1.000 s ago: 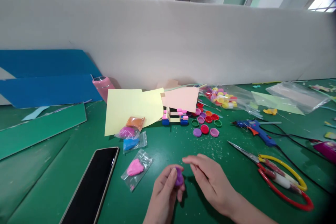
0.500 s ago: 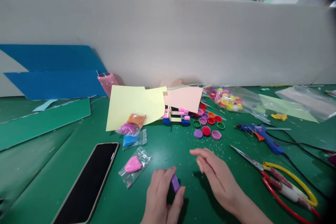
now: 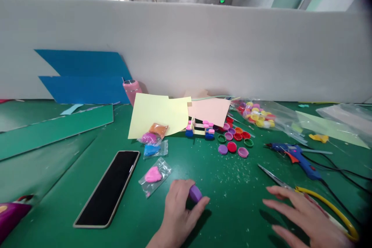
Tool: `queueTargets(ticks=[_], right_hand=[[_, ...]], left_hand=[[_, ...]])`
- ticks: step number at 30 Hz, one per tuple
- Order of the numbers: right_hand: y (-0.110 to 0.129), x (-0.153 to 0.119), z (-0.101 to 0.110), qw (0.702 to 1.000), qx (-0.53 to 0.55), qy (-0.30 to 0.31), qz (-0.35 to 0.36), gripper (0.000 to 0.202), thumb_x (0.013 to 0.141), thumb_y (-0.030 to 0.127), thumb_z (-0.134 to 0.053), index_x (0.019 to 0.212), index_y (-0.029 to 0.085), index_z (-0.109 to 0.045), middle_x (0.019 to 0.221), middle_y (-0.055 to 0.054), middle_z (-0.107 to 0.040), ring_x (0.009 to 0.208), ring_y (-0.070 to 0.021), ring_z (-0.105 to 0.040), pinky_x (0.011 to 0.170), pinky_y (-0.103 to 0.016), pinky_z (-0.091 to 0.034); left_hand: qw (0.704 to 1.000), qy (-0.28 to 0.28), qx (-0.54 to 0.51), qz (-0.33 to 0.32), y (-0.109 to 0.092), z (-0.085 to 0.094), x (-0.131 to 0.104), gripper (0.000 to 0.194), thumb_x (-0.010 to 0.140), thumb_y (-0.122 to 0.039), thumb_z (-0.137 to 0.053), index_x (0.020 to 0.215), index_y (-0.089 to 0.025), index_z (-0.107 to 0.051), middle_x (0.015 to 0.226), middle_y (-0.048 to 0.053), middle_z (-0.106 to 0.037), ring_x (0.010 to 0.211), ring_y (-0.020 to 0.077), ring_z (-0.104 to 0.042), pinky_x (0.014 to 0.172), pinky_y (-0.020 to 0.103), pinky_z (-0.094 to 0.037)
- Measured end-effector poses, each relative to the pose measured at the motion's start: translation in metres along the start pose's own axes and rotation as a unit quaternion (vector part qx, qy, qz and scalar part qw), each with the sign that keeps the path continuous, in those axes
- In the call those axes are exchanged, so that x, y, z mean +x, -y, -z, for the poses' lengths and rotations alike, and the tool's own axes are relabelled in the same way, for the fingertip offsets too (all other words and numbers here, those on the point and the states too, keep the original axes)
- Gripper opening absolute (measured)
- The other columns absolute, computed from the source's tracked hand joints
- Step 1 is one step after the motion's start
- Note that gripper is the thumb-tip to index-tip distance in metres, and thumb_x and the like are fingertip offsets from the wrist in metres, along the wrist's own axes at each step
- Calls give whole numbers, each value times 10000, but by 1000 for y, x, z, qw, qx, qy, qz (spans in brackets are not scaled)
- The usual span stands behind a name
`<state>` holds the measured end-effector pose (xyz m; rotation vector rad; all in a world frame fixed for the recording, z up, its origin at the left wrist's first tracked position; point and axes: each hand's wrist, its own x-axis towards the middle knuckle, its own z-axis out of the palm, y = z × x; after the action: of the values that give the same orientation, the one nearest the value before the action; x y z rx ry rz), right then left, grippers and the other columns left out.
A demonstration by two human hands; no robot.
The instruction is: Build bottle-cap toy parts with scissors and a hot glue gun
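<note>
Between the thumb and fingers of my left hand [image 3: 181, 211] is a small purple piece [image 3: 195, 193], just above the green table. Fingers apart and with nothing in them, my right hand [image 3: 302, 215] hovers over the handles of the scissors [image 3: 331, 201], hiding part of them. A bag with pink clay [image 3: 153, 174] lies to the left of my left hand. Further back, a small model with blue wheels and pink pieces [image 3: 200, 128] stands beside loose bottle caps [image 3: 231, 147] in purple, red, green and orange.
A phone [image 3: 107, 190] lies at left. The glue gun [image 3: 296, 158] and its cord are at right. Yellow paper [image 3: 159, 112], clay bags [image 3: 151, 150], a pink cup [image 3: 132, 91] and a bag of colored caps [image 3: 257, 114] sit at the back, before a white partition [image 3: 186, 50].
My right hand has moved right, over the scissors, and its fingers have spread. My left hand still holds the purple piece, now turned a little. The view has shifted left.
</note>
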<state>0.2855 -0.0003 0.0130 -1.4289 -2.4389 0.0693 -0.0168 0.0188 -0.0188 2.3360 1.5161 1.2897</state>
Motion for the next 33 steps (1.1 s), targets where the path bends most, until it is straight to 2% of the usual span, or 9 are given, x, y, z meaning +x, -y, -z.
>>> queueTargets(ticks=[2, 5, 8, 10, 17, 23, 26, 29, 33], right_hand=[[18, 9, -6, 998, 23, -41, -48, 345, 760, 361, -570, 1097, 289, -571, 1159, -67, -561, 1003, -252, -580, 742, -328, -542], [53, 32, -19, 987, 112, -91, -71, 276, 816, 297, -505, 1086, 258, -549, 1118, -69, -554, 999, -209, -572, 780, -296, -523], [81, 54, -36, 968, 190, -148, -76, 226, 842, 237, -460, 1049, 238, -550, 1048, -73, -560, 971, -194, -566, 790, -297, -504], [90, 62, -49, 959, 220, -165, -66, 231, 842, 193, -449, 1048, 225, -549, 1020, -75, -559, 948, -185, -566, 781, -288, -499], [90, 61, -71, 949, 257, -176, -48, 254, 834, 138, -424, 1040, 191, -563, 975, -86, -558, 850, -176, -594, 714, -265, -512], [90, 65, -72, 945, 285, -143, -73, 245, 860, 158, -397, 1059, 204, -533, 988, -93, -534, 804, -174, -592, 678, -269, -507], [92, 66, -72, 945, 291, -125, -80, 240, 859, 157, -399, 1050, 201, -538, 988, -93, -533, 798, -175, -601, 680, -268, -506], [94, 67, -71, 943, 294, -131, -90, 222, 861, 172, -399, 1024, 194, -548, 973, -94, -546, 740, -165, -609, 637, -254, -510], [95, 64, -68, 939, 296, -152, -84, 217, 856, 187, -420, 1049, 198, -519, 814, -54, -592, 650, -149, -602, 592, -236, -507]], left_hand=[[999, 16, 30, 12, 2, 0, 5, 242, 769, -352, -551, 896, -157, -484, 641, 28, -576, 590, 163, -531, 545, 279, -461], [989, 95, 107, 36, 14, 2, 24, 276, 779, -393, -519, 878, -136, -541, 721, 81, -636, 681, 208, -585, 625, 334, -479], [983, 129, 131, 27, 36, 2, 52, 260, 768, -370, -535, 856, -130, -581, 1043, 176, -612, 932, 283, -565, 779, 407, -443], [978, 148, 144, 25, 50, 1, 70, 233, 779, -340, -520, 812, -119, -591, 1136, 210, -563, 967, 304, -554, 789, 422, -432], [970, 178, 164, 18, 81, -1, 99, 189, 755, -348, -544, 741, -165, -587, 1148, 155, -567, 952, 295, -557, 800, 423, -403], [975, 152, 155, 49, 109, 6, 112, 231, 778, -361, -496, 813, -145, -569, 1085, 168, -565, 991, 294, -522, 823, 416, -395], [978, 134, 138, 83, 120, 10, 119, 268, 780, -393, -472, 782, -143, -566, 942, 142, -594, 891, 276, -555, 769, 382, -423], [978, 111, 122, 124, 123, 14, 122, 297, 782, -410, -447, 719, -142, -558, 799, 125, -584, 783, 279, -559, 693, 391, -431], [983, 101, 73, 137, 110, 20, 120, 280, 765, -407, -473, 708, -145, -555, 765, 104, -573, 763, 266, -543, 695, 389, -421]])
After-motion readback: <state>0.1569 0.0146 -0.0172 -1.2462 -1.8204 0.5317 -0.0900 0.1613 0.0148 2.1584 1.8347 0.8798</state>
